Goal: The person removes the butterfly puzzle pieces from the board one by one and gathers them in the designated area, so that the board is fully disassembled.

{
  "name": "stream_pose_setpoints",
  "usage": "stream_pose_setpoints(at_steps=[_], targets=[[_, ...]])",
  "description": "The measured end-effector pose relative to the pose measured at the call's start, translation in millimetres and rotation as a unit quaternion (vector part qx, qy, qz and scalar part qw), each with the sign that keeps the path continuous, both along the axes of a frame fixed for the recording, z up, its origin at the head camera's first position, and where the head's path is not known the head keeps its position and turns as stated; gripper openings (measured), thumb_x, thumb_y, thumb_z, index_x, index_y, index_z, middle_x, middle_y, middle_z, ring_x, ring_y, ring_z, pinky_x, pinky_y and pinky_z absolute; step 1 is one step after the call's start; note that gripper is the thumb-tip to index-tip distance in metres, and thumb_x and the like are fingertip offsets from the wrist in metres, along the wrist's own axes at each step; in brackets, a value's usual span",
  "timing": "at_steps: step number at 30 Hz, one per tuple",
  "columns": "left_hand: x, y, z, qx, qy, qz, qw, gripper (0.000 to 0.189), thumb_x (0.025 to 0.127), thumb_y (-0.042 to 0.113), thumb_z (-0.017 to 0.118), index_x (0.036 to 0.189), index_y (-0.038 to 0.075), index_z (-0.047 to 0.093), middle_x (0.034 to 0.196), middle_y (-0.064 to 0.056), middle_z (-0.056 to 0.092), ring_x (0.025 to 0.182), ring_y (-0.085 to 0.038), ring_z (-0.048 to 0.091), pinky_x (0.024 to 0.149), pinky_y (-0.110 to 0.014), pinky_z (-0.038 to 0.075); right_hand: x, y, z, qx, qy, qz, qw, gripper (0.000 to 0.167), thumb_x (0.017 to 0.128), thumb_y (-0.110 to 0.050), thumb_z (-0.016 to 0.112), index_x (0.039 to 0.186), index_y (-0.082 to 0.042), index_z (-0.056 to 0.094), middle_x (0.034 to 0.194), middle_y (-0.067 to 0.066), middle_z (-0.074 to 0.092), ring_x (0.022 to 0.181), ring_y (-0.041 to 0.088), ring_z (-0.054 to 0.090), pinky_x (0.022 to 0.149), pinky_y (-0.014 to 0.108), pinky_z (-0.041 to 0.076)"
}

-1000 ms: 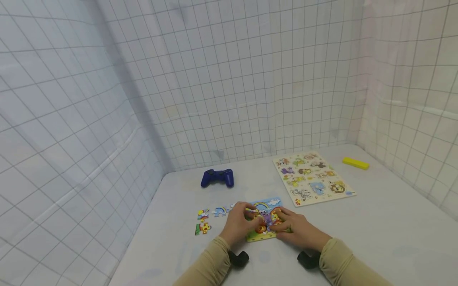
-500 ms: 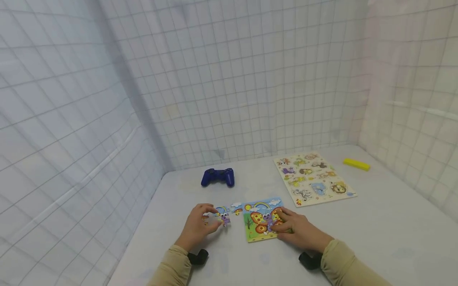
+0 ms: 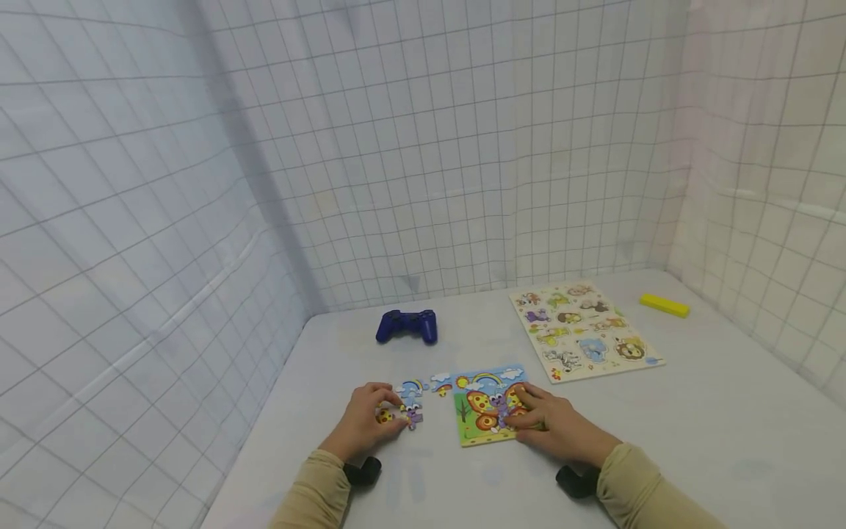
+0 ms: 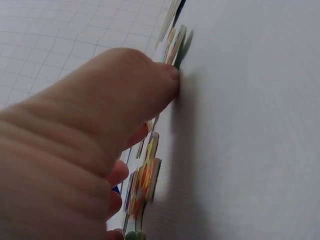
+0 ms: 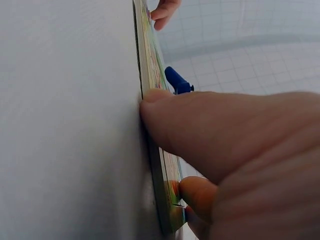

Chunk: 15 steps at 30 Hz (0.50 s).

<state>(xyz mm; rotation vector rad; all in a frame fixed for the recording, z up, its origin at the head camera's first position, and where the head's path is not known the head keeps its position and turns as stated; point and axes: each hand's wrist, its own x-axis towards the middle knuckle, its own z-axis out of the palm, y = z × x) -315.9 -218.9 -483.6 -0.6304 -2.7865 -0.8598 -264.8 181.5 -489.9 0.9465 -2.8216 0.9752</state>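
My left hand (image 3: 366, 420) pinches a purple butterfly-face jigsaw piece (image 3: 414, 416) between thumb and fingers, low over the table just below a rainbow piece (image 3: 413, 386). From the left wrist, its thumb hides much of the work. Beside those fingertips lies a yellow-and-red spotted piece (image 3: 385, 416). A mushroom-and-cloud piece (image 3: 441, 380) sits to the right of the rainbow one. The square butterfly puzzle board (image 3: 466, 426) lies flat, and my right hand (image 3: 558, 422) holds its right side. In the right wrist view, the thumb is at the board's edge (image 5: 145, 65).
Behind the pieces is a dark blue game controller (image 3: 407, 325). A cream animal peg board (image 3: 581, 334) lies back right, with a yellow bar (image 3: 664, 305) beyond it. White gridded curtains (image 3: 423, 147) surround the table on its back and sides.
My left hand has moved left from the butterfly board with the purple piece and lowered it by the loose pieces. My right hand has stayed at the board's right side.
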Motion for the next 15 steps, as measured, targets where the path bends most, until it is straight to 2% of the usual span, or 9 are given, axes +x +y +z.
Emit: stream_pose_setpoints(at_steps=[5, 9, 15], targets=[[0.5, -0.6, 0.8, -0.023, 0.007, -0.004, 0.9997, 0.024, 0.082, 0.028, 0.088, 0.098, 0.023, 0.071, 0.135, -0.016, 0.061, 0.129, -0.044, 0.05, 0.108, -0.063, 0.038, -1.0, 1.0, 1.3, -0.004, 0.0, 0.01, 0.9999, 0.031, 0.101, -0.036, 0.066, 0.128, -0.024, 0.074, 0.159, 0.026, 0.04, 0.15, 0.052, 0.027, 0.106, 0.081, 0.026], [2.9, -1.2, 2.6, -0.044, 0.002, 0.004, 0.999, 0.024, 0.084, 0.032, 0.086, 0.101, 0.025, 0.071, 0.139, -0.015, 0.06, 0.131, -0.045, 0.048, 0.105, -0.068, 0.037, -2.1, 1.6, 0.3, -0.006, 0.006, 0.019, 0.9998, 0.032, 0.101, -0.034, 0.066, 0.13, -0.023, 0.073, 0.158, 0.028, 0.039, 0.149, 0.053, 0.027, 0.106, 0.08, 0.028], [5.1, -1.1, 4.8, -0.05, -0.005, 0.016, 0.9986, 0.024, 0.084, 0.036, 0.086, 0.1, 0.027, 0.07, 0.14, -0.012, 0.06, 0.132, -0.044, 0.047, 0.103, -0.069, 0.037, -1.5, 2.0, 0.0, -0.006, 0.007, 0.017, 0.9998, 0.032, 0.101, -0.035, 0.066, 0.13, -0.024, 0.073, 0.159, 0.027, 0.039, 0.15, 0.052, 0.027, 0.106, 0.08, 0.028]])
